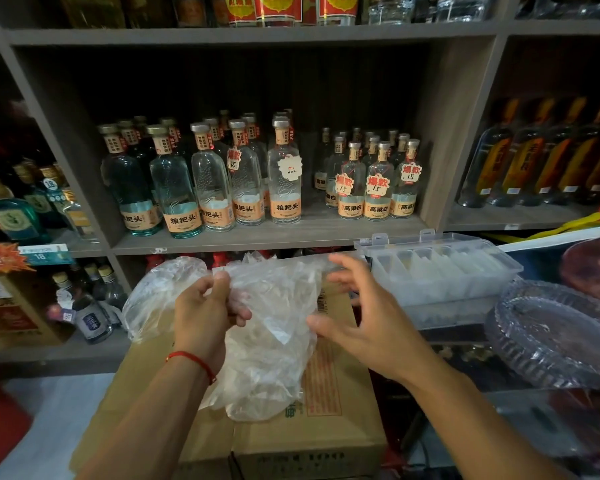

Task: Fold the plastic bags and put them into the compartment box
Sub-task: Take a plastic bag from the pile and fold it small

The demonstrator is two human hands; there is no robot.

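While the left hand (pixel 207 306) pinches a crumpled clear plastic bag (pixel 271 327) up over a cardboard box (pixel 312 434), the right hand (pixel 357 317) hovers beside it, fingers spread, holding nothing. Compartment box (pixel 440 268) sits just right, lid up.

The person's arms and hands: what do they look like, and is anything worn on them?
Both forearms are bare, with no sleeves or gloves in view. The left hand has a thin red string bracelet tied around its wrist. The right hand wears no ring, watch or band that can be seen.
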